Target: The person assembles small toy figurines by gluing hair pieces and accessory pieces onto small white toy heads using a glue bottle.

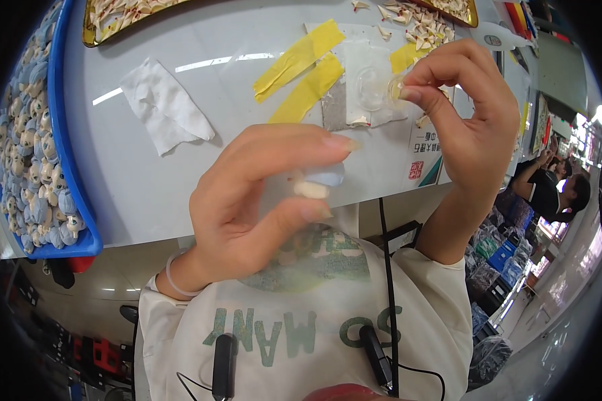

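My left hand [237,194] is closed round a small cream and light-blue figurine head [312,190], which sits between the thumb and fingers and is blurred. My right hand [471,93] pinches thumb and forefinger together beside a clear round glue blob [370,88] on a white sheet. Something small and yellowish shows at those fingertips, too small to make out. A small cream pointed piece [360,122] lies at the sheet's near edge. More such pieces [425,27] are heaped behind the right hand.
On the left, a blue tray [65,134] holds many blue and cream figurine heads. A white cloth [164,107] and strips of yellow tape [299,59] lie on the table [227,93]. Gold-rimmed trays [90,35] stand at the far edge. Two people [558,190] are off to the right.
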